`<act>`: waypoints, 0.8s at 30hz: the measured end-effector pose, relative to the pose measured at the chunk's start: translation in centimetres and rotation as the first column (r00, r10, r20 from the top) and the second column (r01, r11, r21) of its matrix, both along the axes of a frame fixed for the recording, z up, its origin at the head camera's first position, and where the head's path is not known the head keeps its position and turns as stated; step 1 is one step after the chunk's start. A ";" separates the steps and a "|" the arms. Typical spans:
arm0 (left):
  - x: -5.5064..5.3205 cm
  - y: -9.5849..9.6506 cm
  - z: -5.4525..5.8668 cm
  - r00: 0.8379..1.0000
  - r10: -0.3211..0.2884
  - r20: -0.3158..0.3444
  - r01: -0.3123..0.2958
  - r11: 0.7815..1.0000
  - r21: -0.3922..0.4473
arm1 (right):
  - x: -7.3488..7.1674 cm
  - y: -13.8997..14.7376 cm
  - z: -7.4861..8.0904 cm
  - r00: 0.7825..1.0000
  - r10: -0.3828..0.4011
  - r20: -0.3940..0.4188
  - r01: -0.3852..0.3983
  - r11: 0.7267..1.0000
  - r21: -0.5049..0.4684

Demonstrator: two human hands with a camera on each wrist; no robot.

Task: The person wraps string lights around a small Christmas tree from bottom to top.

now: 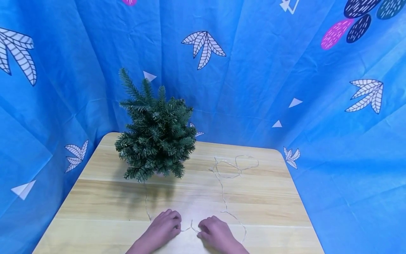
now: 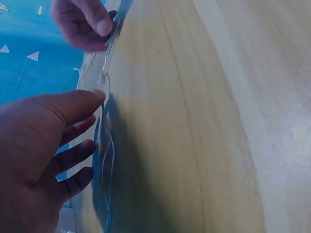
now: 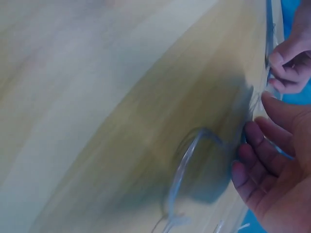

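Observation:
A thin clear string-light wire (image 1: 222, 190) with small short stubs runs over the wooden table (image 1: 269, 197). Near the table's front, my left hand (image 1: 163, 227) pinches one stretch of it between thumb and forefinger. The other fingers are loosely bent in the left wrist view. A short way to the right, my right hand (image 1: 219, 234) pinches the same wire, palm down. Between the hands a short piece with one upright stub shows in the head view. From the right hand a loop of wire (image 3: 180, 174) lies on the table.
A small artificial Christmas tree (image 1: 155, 137) stands at the table's back left, with wire coming from beneath it toward the left hand. Loose wire loops lie at the back right. Blue patterned cloth (image 1: 241, 88) hangs behind and on both sides.

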State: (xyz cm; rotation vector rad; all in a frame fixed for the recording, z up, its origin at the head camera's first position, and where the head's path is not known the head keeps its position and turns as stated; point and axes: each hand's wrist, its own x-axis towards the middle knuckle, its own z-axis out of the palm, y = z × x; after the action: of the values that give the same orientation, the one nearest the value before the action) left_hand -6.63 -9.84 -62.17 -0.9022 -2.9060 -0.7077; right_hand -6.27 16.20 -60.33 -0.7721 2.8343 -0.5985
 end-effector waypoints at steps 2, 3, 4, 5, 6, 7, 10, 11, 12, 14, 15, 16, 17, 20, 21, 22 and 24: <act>-0.1 0.2 0.0 1.000 -0.001 0.002 0.001 1.000 0.011 | -0.1 -0.4 0.1 1.000 -0.004 -0.014 0.004 1.000 -0.005; -0.2 0.3 0.1 1.000 -0.002 0.001 0.001 1.000 0.019 | -0.1 -0.6 0.1 1.000 -0.005 -0.022 0.004 1.000 -0.010; -0.2 0.4 0.2 1.000 -0.002 0.002 0.002 1.000 0.028 | -0.2 -0.8 0.2 0.999 -0.005 -0.031 0.005 1.000 -0.020; -0.3 0.6 0.3 1.000 -0.005 0.003 0.005 0.999 0.036 | -0.2 -1.0 0.2 0.999 -0.004 -0.047 0.002 0.999 -0.033; -0.3 0.7 0.4 1.000 -0.007 0.002 0.007 0.999 0.046 | -0.2 -1.2 0.2 0.998 -0.001 -0.059 -0.002 0.999 -0.046; -0.4 0.8 0.6 1.000 -0.009 0.007 0.008 0.998 0.057 | -0.2 -1.3 0.3 0.998 0.004 -0.069 -0.008 0.998 -0.063; -0.5 1.1 1.2 1.000 -0.014 0.008 0.014 0.997 0.077 | -0.3 -1.6 0.2 0.993 0.029 -0.115 -0.044 0.992 -0.122; -0.6 1.2 1.3 1.000 -0.017 0.004 0.017 0.997 0.079 | -0.4 -1.6 0.1 0.990 0.038 -0.133 -0.057 0.988 -0.144; -0.7 1.3 1.5 1.000 -0.018 0.003 0.018 0.997 0.080 | -0.4 -1.6 0.1 0.988 0.044 -0.147 -0.069 0.984 -0.166; -0.8 1.4 1.8 1.000 -0.019 0.007 0.019 0.996 0.082 | -0.6 -1.7 0.0 0.981 0.056 -0.184 -0.095 0.974 -0.207; -0.9 1.5 1.9 1.000 -0.019 0.012 0.018 0.996 0.085 | -0.6 -1.7 0.0 0.978 0.061 -0.198 -0.106 0.969 -0.224; -1.0 1.5 2.0 1.000 -0.018 0.021 0.016 0.996 0.091 | -0.7 -1.7 0.0 0.977 0.064 -0.205 -0.115 0.962 -0.247; -1.0 1.6 2.1 0.999 -0.016 0.033 0.013 0.995 0.099 | -0.8 -1.7 0.1 0.977 0.066 -0.204 -0.120 0.956 -0.266; -1.1 1.6 2.4 0.997 -0.014 0.070 0.005 0.991 0.130 | -0.9 -1.7 0.4 0.979 0.073 -0.188 -0.128 0.945 -0.300; -1.2 1.7 2.6 0.996 -0.012 0.084 0.000 0.990 0.139 | -0.9 -1.7 0.5 0.981 0.074 -0.179 -0.127 0.944 -0.304; -1.2 1.7 2.7 0.995 -0.009 0.097 -0.005 0.990 0.143 | -0.9 -1.7 0.7 0.983 0.074 -0.170 -0.124 0.943 -0.308; -1.2 1.6 3.1 0.993 0.001 0.122 -0.019 0.989 0.146 | -1.0 -1.7 1.1 0.984 0.070 -0.161 -0.117 0.945 -0.307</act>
State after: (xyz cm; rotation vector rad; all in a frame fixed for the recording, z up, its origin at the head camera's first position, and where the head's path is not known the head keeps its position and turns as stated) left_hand -7.82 -8.23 -59.10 -0.8574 -2.9100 -0.9946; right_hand -7.28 14.55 -59.26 -1.0375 2.8473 -1.0373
